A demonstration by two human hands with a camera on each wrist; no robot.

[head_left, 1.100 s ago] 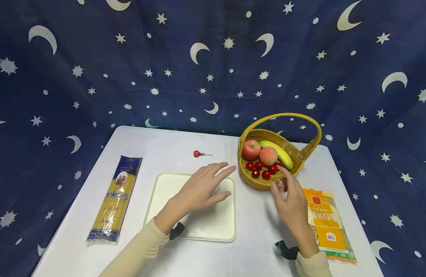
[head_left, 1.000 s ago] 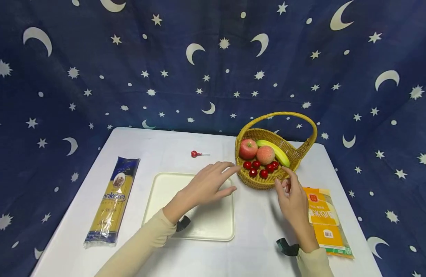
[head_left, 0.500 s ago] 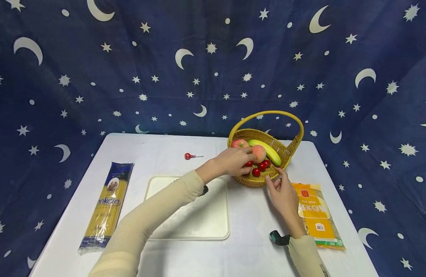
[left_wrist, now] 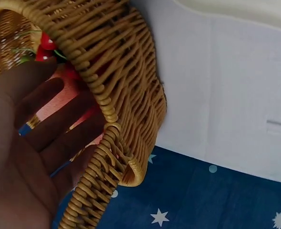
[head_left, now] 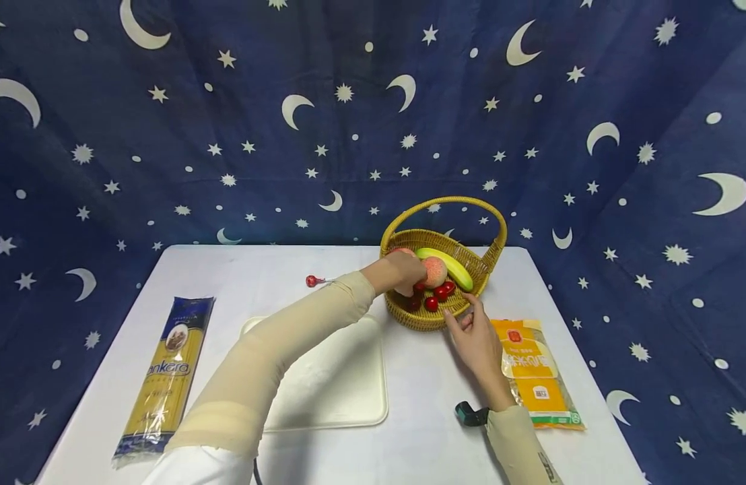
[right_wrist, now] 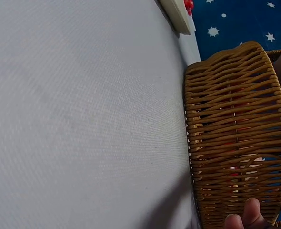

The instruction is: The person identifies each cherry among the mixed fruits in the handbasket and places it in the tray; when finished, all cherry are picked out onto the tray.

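A wicker basket [head_left: 409, 318] with a tall handle stands at the back right, holding a banana [head_left: 453, 265], a peach [head_left: 435, 272], several red cherries [head_left: 431, 304] and an apple [head_left: 404, 251], which my left hand mostly hides. That left hand [head_left: 403, 273] reaches down inside the basket beside the peach. In the left wrist view its fingers [left_wrist: 66, 126] extend loosely across a reddish fruit [left_wrist: 62, 98], just inside the rim. My right hand [head_left: 479, 340] pinches the basket's near right rim; two fingertips [right_wrist: 251, 209] show against the outer weave in the right wrist view.
A cream square tray [head_left: 330, 384] lies in the middle, partly under my left arm. Behind it is a red lollipop [head_left: 312, 281]. A spaghetti packet [head_left: 163, 377] lies at left, an orange food bag [head_left: 533, 374] at right. A starry curtain [head_left: 258, 101] hangs behind the table.
My left hand has moved from above the tray rightward and into the basket, now covering the apple. My right hand has stayed at the basket rim. The head view has shifted to the right.
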